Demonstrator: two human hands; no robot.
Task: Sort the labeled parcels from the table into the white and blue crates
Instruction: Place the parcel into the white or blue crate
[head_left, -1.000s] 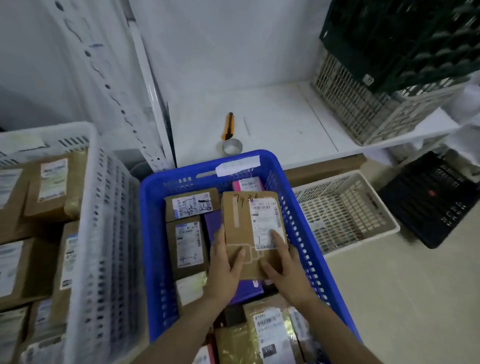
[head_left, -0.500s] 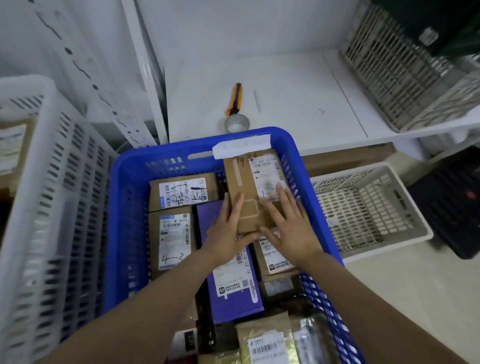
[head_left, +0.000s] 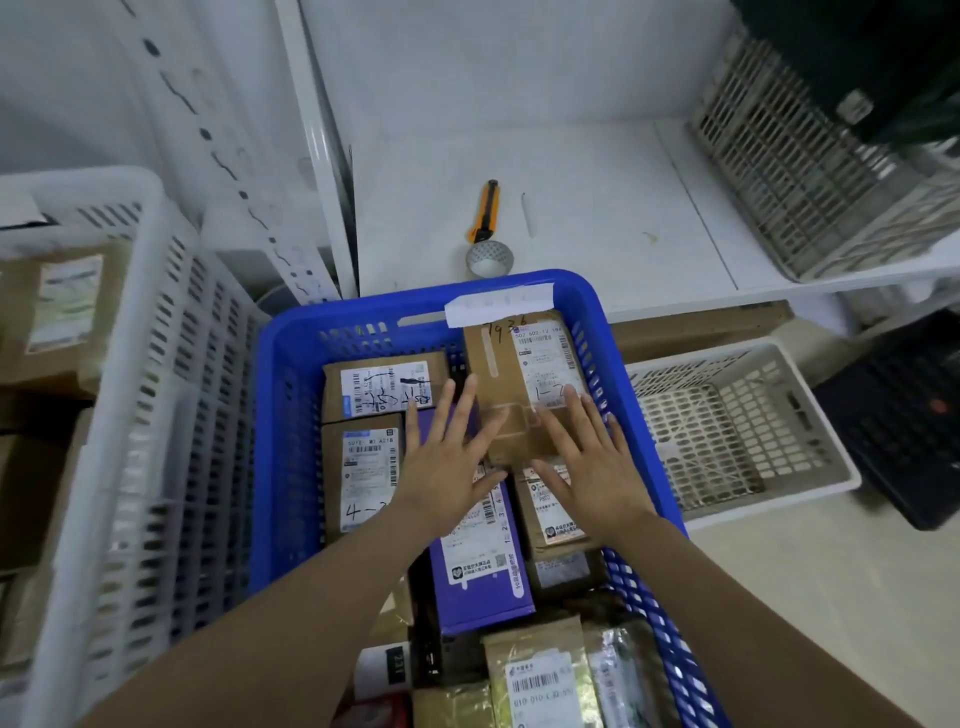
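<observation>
**brown parcel (head_left: 511, 382) marked 1-2 lies in the 1 o'clock corner of the blue crate (head_left: 291, 364)**

The brown parcel lies flat with its white label (head_left: 545, 364) facing up. Its far end is tucked under the paper tag (head_left: 498, 310) on the blue crate's rim. Its long axis runs from 12 o'clock to 6 o'clock.

Both hands are wide, with fingers straight and spread, and they hold nothing. The left hand (head_left: 447, 465) lies at the parcel's 7 o'clock corner, with most of its fingers over the purple parcel (head_left: 483, 577) alongside. The right hand (head_left: 592, 467) lies at the 5 o'clock corner, with its fingertips on the cardboard just below the label. The parcel therefore sits at 12 o'clock from both hands. The right hand is the nearer, as more of it covers the box. I cannot tell whether the hands press down or only rest lightly.

From this, the parcel looks placed, and the step in hand looks like the letting go. The next move calls for both hands to draw back toward 6 o'clock, along the parcel's long axis. They should do so without dragging it across its neighbours.

Other labeled parcels (head_left: 363, 470) fill the crate at 9 o'clock and 6 o'clock of this one. The white crate (head_left: 156, 364) stands at 9 o'clock of the blue one and holds brown boxes. On the worktop (head_left: 597, 208) at 12 o'clock lie a utility knife (head_left: 485, 210) and a tape roll (head_left: 489, 260).
</observation>
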